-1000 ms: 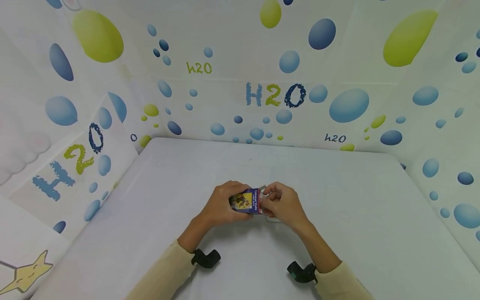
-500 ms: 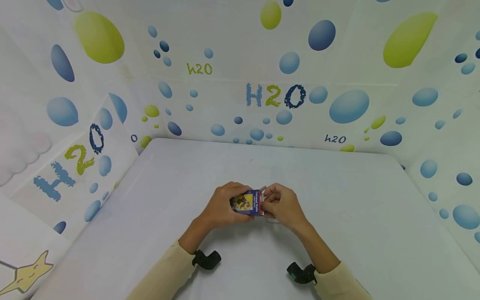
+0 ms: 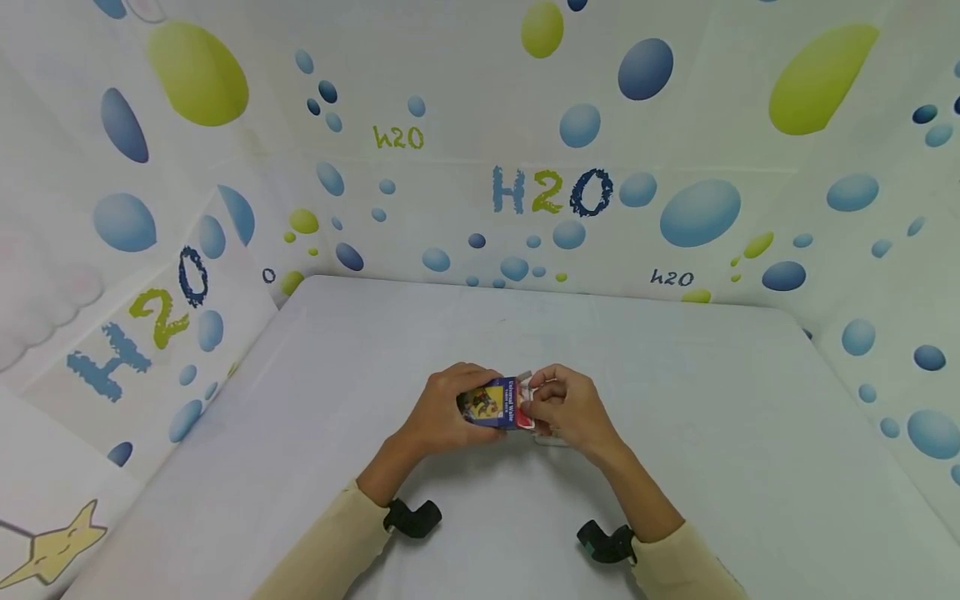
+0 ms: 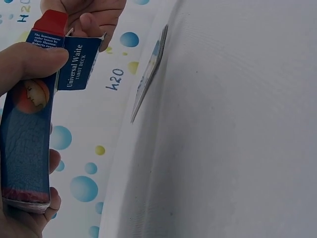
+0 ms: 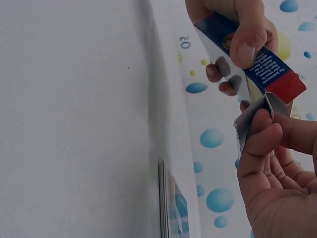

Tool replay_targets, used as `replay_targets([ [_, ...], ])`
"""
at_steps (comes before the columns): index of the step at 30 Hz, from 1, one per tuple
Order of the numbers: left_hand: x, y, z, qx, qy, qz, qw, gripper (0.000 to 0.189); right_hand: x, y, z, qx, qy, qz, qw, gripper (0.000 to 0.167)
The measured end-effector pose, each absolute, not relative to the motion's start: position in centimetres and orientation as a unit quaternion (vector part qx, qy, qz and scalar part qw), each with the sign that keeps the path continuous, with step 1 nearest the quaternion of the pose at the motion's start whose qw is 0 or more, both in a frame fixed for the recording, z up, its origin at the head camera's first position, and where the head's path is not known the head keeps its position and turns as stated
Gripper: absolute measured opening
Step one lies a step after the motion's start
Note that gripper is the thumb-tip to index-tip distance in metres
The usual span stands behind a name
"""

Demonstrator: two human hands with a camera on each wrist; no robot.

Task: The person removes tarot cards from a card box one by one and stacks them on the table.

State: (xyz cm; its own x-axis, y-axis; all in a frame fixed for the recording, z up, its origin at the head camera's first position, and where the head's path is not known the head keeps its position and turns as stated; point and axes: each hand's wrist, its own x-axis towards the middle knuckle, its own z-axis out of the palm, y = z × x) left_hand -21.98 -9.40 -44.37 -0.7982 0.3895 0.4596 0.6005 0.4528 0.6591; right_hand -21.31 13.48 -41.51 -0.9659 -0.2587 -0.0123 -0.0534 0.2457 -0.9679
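Note:
My left hand point(image 3: 456, 408) grips a blue tarot card box point(image 3: 483, 404), its thumb along the narrow side in the left wrist view. The box is tilted above the table, its end toward my right hand open. A red side tab point(image 4: 51, 22) sticks out there, and the end flap point(image 4: 78, 62) lettered "Universal Waite Tarot Deck" stands folded out. My right hand point(image 3: 566, 408) has its fingers curled at that end, pinching the flap, whose grey inside shows in the right wrist view. Below the hands lies a thin stack of cards point(image 5: 173, 208), mostly hidden by my right hand in the head view.
A white-covered table point(image 3: 360, 350) spreads around the hands. Behind and beside it hangs a white backdrop point(image 3: 465, 108) printed with blue and green drops and "H2O". Black wrist cameras point(image 3: 412, 518) sit at the ends of both light sleeves point(image 3: 337, 533).
My right hand's fingers have shifted slightly at the box's open end, and a bit more of the red shows there. My left hand and the box stay nearly in place.

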Motion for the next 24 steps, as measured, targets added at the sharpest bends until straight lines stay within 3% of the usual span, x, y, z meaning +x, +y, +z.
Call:
replay_targets([
  [10,-22.1,-9.7,-44.3,-0.304,-0.824,-0.461,0.131,0.068,-21.7,14.2,-41.4,-0.138,0.778,-0.608,0.083,0.038],
  [24,-22.4,-10.3,-44.6,-0.298,-0.817,-0.478,0.125,0.069,-21.9,14.8,-41.3,-0.128,0.799,-0.583,0.072,0.032],
])
